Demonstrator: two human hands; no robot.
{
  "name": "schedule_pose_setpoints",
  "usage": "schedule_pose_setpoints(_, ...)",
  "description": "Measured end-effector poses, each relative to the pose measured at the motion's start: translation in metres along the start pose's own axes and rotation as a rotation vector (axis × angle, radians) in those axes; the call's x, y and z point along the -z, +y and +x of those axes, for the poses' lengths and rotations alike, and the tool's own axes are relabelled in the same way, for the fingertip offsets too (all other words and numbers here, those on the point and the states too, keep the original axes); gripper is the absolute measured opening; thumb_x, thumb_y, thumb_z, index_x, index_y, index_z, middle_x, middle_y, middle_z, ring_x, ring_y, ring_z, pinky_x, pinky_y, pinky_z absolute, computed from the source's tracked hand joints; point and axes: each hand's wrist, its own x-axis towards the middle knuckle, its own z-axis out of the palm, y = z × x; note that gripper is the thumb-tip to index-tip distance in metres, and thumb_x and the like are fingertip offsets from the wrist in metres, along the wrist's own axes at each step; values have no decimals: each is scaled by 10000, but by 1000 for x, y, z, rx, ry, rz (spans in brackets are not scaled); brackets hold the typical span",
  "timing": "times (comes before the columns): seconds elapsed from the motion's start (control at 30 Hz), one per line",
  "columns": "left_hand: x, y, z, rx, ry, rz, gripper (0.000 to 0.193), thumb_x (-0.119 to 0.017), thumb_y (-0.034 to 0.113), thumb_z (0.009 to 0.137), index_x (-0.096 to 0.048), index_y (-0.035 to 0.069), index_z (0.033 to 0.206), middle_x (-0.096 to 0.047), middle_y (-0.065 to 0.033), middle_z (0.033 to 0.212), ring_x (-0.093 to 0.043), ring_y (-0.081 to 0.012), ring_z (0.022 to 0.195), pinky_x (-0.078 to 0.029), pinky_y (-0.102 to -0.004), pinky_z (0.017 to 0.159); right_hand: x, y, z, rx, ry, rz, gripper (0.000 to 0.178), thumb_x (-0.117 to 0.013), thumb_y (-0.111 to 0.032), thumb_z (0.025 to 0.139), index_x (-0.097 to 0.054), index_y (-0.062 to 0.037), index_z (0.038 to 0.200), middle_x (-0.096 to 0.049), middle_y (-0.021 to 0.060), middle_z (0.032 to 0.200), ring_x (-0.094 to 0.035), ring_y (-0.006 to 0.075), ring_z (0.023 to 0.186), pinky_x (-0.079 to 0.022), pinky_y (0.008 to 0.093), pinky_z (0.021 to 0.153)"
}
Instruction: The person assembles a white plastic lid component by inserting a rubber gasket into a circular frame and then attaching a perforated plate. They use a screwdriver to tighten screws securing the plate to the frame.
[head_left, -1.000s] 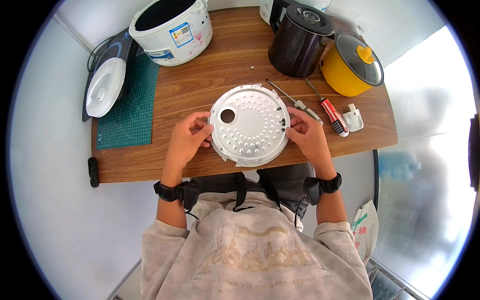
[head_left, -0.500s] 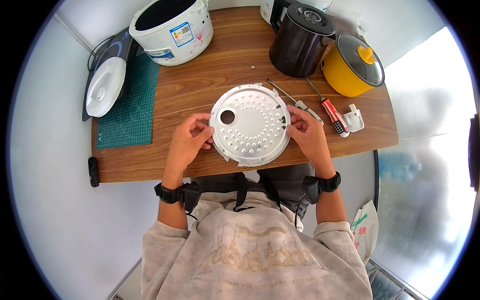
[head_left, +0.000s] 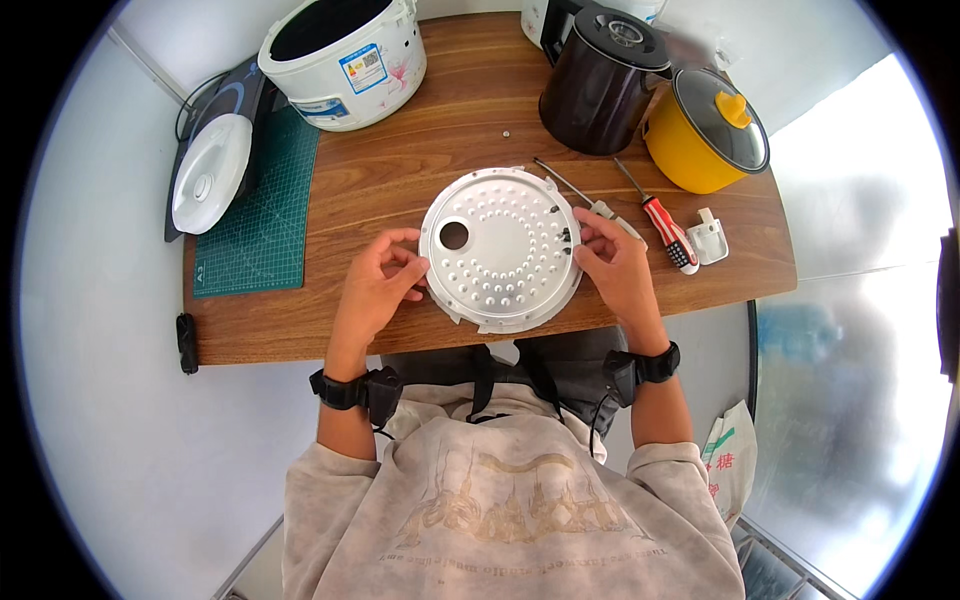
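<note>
A round silver metal plate (head_left: 500, 245), like a rice cooker's inner lid, lies near the table's front edge. Rings of small dimples cover it, and a round hole sits left of its centre. Several small dark screws (head_left: 565, 236) rest on its right side. My left hand (head_left: 375, 275) pinches the left rim between thumb and curled fingers. On the opposite rim, my right hand (head_left: 616, 262) holds on with fingertips and thumb. Just beyond that hand lies a grey-handled screwdriver (head_left: 602, 211), its grip partly hidden. A red-and-black screwdriver (head_left: 668, 232) is farther right, beside a small white plastic part (head_left: 709, 240).
A white rice cooker body (head_left: 350, 75) stands at the back left. Near it, a white oval lid (head_left: 212, 175) overlaps a green cutting mat (head_left: 262, 220). A dark kettle (head_left: 598, 90) and a yellow pot (head_left: 695, 145) occupy the back right. One tiny part (head_left: 506, 134) lies mid-table.
The plate has shifted very slightly, with both hands staying on its rim. Everything else keeps its place.
</note>
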Motion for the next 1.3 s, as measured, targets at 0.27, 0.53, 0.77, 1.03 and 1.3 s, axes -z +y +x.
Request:
schedule_pose_setpoints(0.27,0,-5,2,1,-4,18,401,-702,83,955,-589,25,1335,-671,-57,941,-664,-110,817,-576,-246,681,-1,4,2,35,13,-63,453,-690,5,848,-663,-7,1300,-636,59,998,-613,119,813,-532,256,745)
schedule_pose_setpoints(0.53,-2,-7,0,10,1,53,402,-720,68,937,-598,-10,1311,-653,-71,936,-665,-116,800,-589,-254,662,-1,-7,-2,84,39,-212,409,-699,-1,835,-690,-8,1244,-661,93,1003,-641,149,788,-546,272,723)
schedule_pose_setpoints(0.77,-5,-8,-5,13,1,61,372,-720,49,934,-589,-23,1274,-649,-68,932,-656,-101,786,-579,-244,642,0,-12,-2,101,40,-251,406,-703,7,831,-692,-8,1237,-670,101,991,-650,156,784,-551,274,725)
schedule_pose_setpoints(1.03,-10,-6,-12,17,14,20,370,-722,46,931,-573,0,1267,-634,-60,911,-645,-89,771,-577,-243,639,3,-11,-1,116,39,-254,414,-701,19,843,-680,-16,1255,-692,96,1000,-665,155,789,-564,281,729)
schedule_pose_setpoints(1.3,-4,-16,-7,34,-25,2,281,-647,132,1001,-572,4,1240,-654,-59,942,-675,-115,801,-580,-257,651,2,-9,-5,79,66,-197,378,-705,-7,869,-675,-22,1245,-714,103,1052,-688,158,841,-582,283,750)
